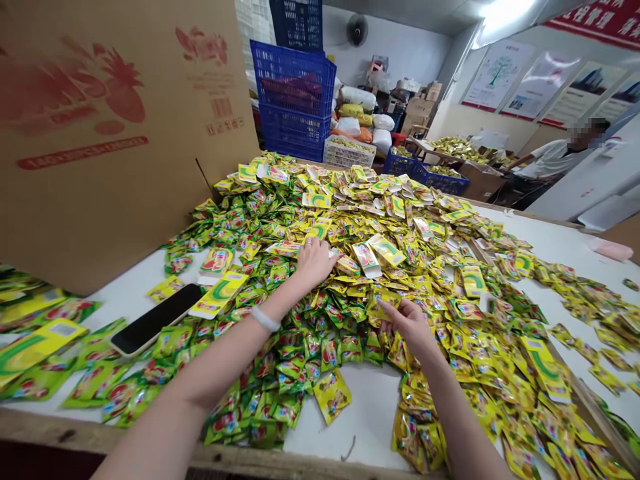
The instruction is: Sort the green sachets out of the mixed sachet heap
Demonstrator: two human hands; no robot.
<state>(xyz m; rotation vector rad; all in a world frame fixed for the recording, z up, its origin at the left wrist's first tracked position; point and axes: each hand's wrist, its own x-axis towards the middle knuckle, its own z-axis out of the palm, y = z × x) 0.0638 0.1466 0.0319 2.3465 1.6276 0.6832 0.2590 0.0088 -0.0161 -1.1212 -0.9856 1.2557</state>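
My left hand (316, 261) is over the heap in the middle of the table. Its fingers are curled at the near end of a small yellow carton (319, 231); the exact grip is partly hidden. Nearer to me, my right hand (411, 325) pinches a yellow candy packet (381, 304) between thumb and fingers. Around both hands lie many small packets, green ones (293, 347) mostly to the left and yellow ones (470, 363) mostly to the right. Other cartons, such as a yellow-and-white one (387, 250), lie flat on top of the heap.
A large cardboard box (125, 200) stands at the left. A black-screened phone (156, 320) lies on packets before it. Blue crates (295, 100) are stacked behind the table. A wooden strip (580, 393) runs along the right. A person (555, 160) sits at the far right.
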